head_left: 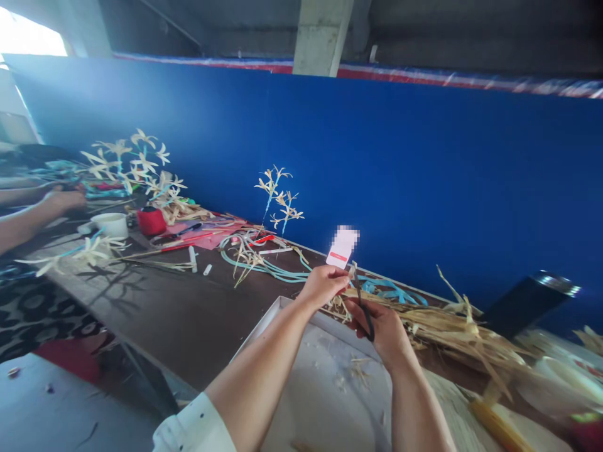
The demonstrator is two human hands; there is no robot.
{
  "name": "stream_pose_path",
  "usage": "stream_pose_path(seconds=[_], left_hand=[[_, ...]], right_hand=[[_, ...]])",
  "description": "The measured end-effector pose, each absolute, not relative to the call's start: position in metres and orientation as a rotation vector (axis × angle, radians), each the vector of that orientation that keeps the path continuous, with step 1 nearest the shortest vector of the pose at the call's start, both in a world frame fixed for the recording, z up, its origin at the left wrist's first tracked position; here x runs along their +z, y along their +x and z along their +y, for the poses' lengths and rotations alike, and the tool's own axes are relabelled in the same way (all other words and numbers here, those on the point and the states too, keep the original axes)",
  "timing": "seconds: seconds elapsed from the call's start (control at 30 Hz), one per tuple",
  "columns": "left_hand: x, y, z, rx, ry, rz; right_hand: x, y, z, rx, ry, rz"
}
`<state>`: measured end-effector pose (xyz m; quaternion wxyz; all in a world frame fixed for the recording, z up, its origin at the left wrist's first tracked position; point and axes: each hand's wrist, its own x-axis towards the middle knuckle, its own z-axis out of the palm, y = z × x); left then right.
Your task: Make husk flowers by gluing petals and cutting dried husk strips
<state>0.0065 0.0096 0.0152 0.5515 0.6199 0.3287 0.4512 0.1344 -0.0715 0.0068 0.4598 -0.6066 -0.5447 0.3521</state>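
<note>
In the head view my right hand (379, 323) is closed round the handles of dark scissors (358, 292), whose blades point up. Beside the blades my left hand (325, 285) is pinched; a small pale piece shows by its fingertips, too small to name. Below both hands lies a shallow white box (268, 317) with pale scraps (360, 370) in it. Just past my left hand is a white card or screen (338, 252) with a red bar, partly blurred out. A bundle of dried husk strips (443, 323) lies to the right of my right hand.
Flower stems made of pale strips (277, 194) stand by the blue wall (424, 157). Light blue cords (264, 267), a white mug (110, 225) and a red round object (151, 220) lie leftward. A dark cylinder (522, 307) leans at right. Another person's hand (66, 201) is far left.
</note>
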Motion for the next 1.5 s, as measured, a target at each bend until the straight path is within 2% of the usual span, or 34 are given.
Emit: stream_pose_path(seconds=[0.33,0.9,1.2,1.5], left_hand=[[0.008,0.006,0.013,1.114,1.704,0.839],[0.007,0.007,0.014,1.123,1.768,0.873],[0.014,0.007,0.009,1.115,1.819,0.889],[0.01,0.009,0.003,0.993,1.908,0.751]], right_hand=[[0.001,0.139,-0.068,0.851,-1.465,-1.338],[0.005,0.139,-0.071,0.765,-1.462,-1.369],[-0.008,0.145,-0.06,0.744,-1.293,-0.864],[-0.007,0.145,-0.06,0.772,-1.035,-0.782]])
